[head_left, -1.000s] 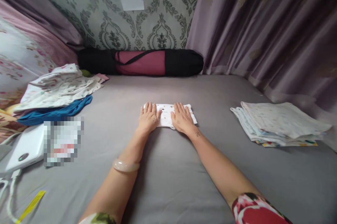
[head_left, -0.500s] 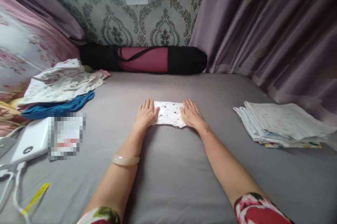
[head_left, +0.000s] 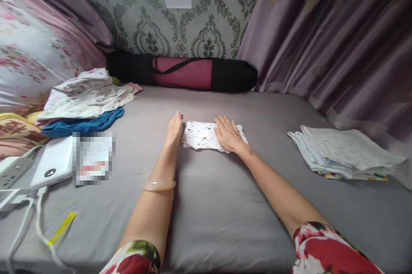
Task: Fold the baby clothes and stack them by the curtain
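A folded white garment with small printed figures [head_left: 200, 135] lies flat on the grey sheet in front of me. My right hand [head_left: 229, 135] rests palm down across its right part, fingers spread, hiding some of the print. Just off the garment's left end, my left hand [head_left: 175, 127] is turned on its edge, thumb side up. Its fingers look stretched forward, though they show only edge-on, and nothing is visible in them.
To the right stands a stack of folded cloths [head_left: 350, 151]. Loose clothes [head_left: 86, 98], a blue cloth [head_left: 83, 124], a white power bank [head_left: 53, 162] with cables and a power strip [head_left: 14, 171] lie left. A black and maroon long bag [head_left: 183, 72] lies along the wall.
My left hand has lifted from the garment's left end and turned on edge. My right hand has shifted inward over the garment, leaving its right end showing. The view has swung slightly left.
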A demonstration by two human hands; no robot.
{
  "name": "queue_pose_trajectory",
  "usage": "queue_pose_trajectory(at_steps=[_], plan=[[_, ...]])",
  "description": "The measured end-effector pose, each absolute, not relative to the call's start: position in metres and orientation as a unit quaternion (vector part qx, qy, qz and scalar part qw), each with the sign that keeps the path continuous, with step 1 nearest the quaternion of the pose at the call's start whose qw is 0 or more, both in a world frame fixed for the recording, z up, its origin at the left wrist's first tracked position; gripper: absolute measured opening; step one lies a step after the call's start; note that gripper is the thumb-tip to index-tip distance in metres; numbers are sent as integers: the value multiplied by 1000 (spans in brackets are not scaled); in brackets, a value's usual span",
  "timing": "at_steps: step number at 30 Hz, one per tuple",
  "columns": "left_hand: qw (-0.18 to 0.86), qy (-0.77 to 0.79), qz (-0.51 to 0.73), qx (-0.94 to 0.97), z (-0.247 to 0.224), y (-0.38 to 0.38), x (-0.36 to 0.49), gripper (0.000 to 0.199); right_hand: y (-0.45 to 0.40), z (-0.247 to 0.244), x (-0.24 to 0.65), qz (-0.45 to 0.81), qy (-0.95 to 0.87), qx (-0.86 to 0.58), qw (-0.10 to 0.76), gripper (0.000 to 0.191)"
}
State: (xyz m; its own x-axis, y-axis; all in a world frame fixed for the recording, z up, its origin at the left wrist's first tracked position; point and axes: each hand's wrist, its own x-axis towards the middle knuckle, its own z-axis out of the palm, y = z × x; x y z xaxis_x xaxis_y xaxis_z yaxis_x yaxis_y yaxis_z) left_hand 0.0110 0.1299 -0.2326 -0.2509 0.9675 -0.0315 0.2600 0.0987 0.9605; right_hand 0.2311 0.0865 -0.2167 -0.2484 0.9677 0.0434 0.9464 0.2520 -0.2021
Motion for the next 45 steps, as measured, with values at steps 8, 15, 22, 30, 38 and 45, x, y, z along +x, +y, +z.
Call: queue_pose_trajectory(at_steps=[8,15,22,30,38,45], plan=[[415,623,542,384,-234,136,5,60,86,-229,220,91,-793,-599,58,59],[407,617,554,384,-237,136,8,55,96,-220,183,69,-805,-585,71,60],[405,615,559,381,-244,143,6,52,97,-234,167,37,-798,-599,54,58],[390,608,568,394,-241,139,8,49,109,-220,122,51,-807,-583,80,56],[385,612,554,412,-246,143,5,48,110,-240,97,78,-796,-590,109,59],[334,627,526,468,-236,137,12,46,114,-233,107,139,-790,-576,159,56]])
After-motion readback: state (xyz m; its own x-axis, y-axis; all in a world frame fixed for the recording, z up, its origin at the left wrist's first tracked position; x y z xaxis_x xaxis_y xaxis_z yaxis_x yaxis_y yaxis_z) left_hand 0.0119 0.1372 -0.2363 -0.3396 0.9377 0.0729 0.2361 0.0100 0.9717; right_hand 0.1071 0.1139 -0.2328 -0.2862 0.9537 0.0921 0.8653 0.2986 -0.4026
